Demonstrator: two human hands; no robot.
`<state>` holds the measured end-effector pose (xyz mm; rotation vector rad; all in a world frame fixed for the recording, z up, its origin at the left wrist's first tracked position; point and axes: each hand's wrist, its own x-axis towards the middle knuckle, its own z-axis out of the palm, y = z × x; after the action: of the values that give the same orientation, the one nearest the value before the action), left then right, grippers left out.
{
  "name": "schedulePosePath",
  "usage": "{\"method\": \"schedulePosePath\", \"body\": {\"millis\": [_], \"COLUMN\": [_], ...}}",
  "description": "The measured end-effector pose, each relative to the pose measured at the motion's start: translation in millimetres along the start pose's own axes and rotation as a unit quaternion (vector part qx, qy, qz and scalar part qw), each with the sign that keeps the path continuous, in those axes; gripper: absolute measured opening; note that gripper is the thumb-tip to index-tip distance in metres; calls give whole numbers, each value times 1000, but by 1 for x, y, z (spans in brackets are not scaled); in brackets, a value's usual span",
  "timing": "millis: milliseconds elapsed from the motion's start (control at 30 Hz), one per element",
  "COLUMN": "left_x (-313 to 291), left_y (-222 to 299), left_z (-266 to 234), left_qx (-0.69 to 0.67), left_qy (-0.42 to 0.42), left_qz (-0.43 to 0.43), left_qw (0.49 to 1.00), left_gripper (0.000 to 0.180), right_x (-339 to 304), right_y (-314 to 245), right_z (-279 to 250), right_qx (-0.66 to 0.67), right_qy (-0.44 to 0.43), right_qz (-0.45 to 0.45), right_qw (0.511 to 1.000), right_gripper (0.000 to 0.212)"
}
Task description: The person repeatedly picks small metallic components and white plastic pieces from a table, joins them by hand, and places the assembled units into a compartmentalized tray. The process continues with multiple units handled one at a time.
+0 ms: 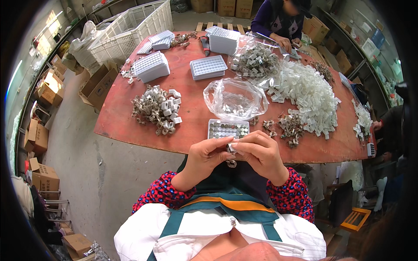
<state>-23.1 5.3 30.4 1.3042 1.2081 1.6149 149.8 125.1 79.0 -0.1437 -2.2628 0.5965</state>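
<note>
Both of my hands meet just in front of the table's near edge. Between their fingertips is a small white plastic part (231,148), with a brownish curled piece (231,163) hanging below it. My left hand (203,159) pinches it from one side, fingers closed. From the other side my right hand (260,153) grips it with thumb and forefinger. The fingers hide much of the part. Right beyond them lies a white tray (209,130) with rows of holes, partly filled with small round greyish pieces.
A red table (187,108) carries a pile of white parts with brown strips (159,108), a clear plastic bag (235,99), a large heap of translucent white pieces (311,98) and stacked white trays (151,67). Across it, another person (278,21) works. Cardboard boxes (98,87) stand left.
</note>
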Motion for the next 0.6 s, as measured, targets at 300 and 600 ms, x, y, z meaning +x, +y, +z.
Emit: {"method": "schedulePosePath", "body": {"millis": [300, 600], "left_x": [-5, -14], "left_y": [-2, -13], "left_z": [2, 11], "left_qx": [18, -110], "left_qy": [11, 38], "left_qz": [-28, -38], "left_qw": [999, 992], "left_gripper": [37, 34], "right_x": [-1, -11], "right_y": [-1, -8], "right_z": [-3, 14], "right_qx": [-19, -117], "right_qy": [-12, 45], "right_qz": [-43, -58], "right_qw": [999, 990], "right_gripper": [28, 28]}}
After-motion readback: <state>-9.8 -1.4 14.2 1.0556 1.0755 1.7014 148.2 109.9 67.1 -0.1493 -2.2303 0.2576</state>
